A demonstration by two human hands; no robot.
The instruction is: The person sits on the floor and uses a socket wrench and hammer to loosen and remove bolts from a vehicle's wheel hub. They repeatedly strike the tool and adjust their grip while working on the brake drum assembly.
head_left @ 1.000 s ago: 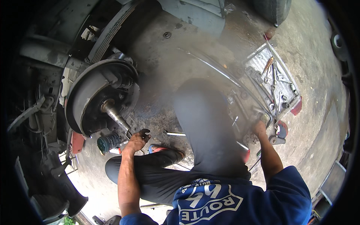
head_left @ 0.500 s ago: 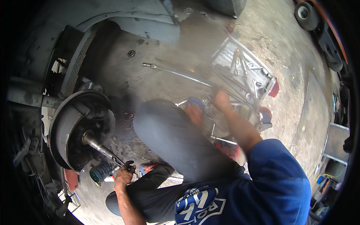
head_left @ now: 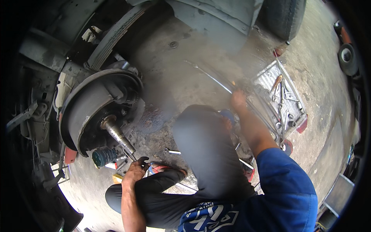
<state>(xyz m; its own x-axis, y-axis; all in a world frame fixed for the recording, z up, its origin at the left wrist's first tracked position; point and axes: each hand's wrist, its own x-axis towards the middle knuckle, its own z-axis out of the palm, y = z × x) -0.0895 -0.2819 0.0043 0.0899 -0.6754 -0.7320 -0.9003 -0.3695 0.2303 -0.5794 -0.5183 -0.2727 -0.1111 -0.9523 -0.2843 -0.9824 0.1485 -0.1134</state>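
My left hand (head_left: 136, 169) is curled around a narrow metal tool at the tip of the metal spindle (head_left: 118, 135), which sticks out from a dark round brake backing plate (head_left: 83, 108). A dark green can (head_left: 102, 156) lies just left of that hand. My right hand (head_left: 238, 98) is at a long chrome bar (head_left: 212, 77) on the floor; haze blurs its fingers, so its grip cannot be made out. Beside it, a metal tray (head_left: 295, 94) holds several wrenches and sockets.
Vehicle bodywork (head_left: 208, 17) and leaf springs (head_left: 112, 34) hang above, with a dark tyre (head_left: 282, 17) behind. A small wheel (head_left: 347, 58) stands at the right. My bent legs (head_left: 201, 150) are between my hands; loose tools (head_left: 172, 150) and a red object (head_left: 70, 155) lie on the floor.
My right hand has reached forward from beside the tray's near corner to the long bar, and my right knee has shifted. My left hand stays by the spindle tip.
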